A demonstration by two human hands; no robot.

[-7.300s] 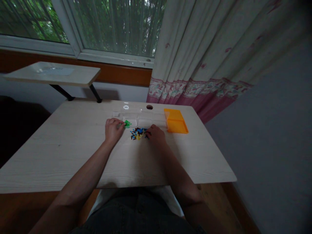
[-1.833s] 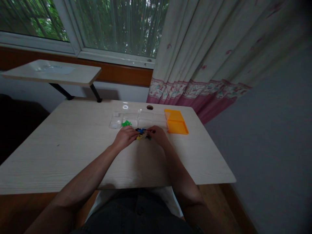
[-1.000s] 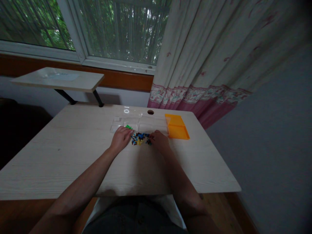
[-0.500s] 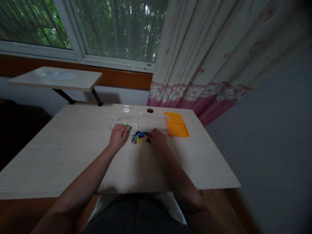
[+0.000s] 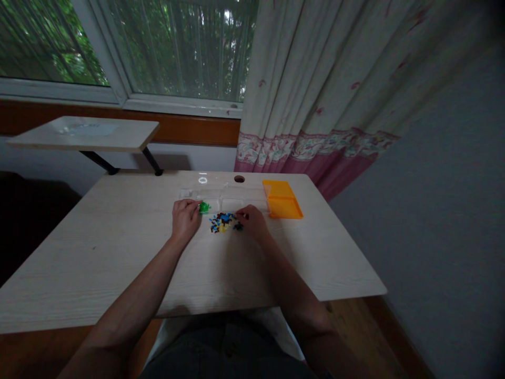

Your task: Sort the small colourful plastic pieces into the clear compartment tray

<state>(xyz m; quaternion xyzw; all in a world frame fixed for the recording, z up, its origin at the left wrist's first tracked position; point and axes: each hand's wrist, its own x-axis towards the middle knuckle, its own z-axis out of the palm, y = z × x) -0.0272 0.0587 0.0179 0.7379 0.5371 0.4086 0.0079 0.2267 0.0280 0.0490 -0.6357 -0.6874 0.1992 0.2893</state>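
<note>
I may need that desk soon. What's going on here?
A person is using both hands at the desk. The left hand is at green pieces in a clear divided tray; the right hand is at the right edge of a mixed-colour pile on the desk. An orange tray lies at the clear tray's right end.

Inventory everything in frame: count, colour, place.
Mixed pieces: many, blue/yellow/dark, between hands
Green pieces: several, green, in box
Compartment box: one, transparent, behind mixed pieces
Orange tray: one, orange, box's right end
Table: one, pale, centre
Hole: one, dark, far edge
Shelf: one, pale, far left
Plastic item: one, transparent, on shelf
Dark shape: one, black, left
Window: one, white-framed, behind
Curtain: one, cream/pink, right of window
Wall: one, grey, right
Floor: one, brown, below
Clothing: one, dark, bottom
Forearms: two, bare, over table
Left hand: one, by green pieces
Right hand: one, by mixed pieces
</note>
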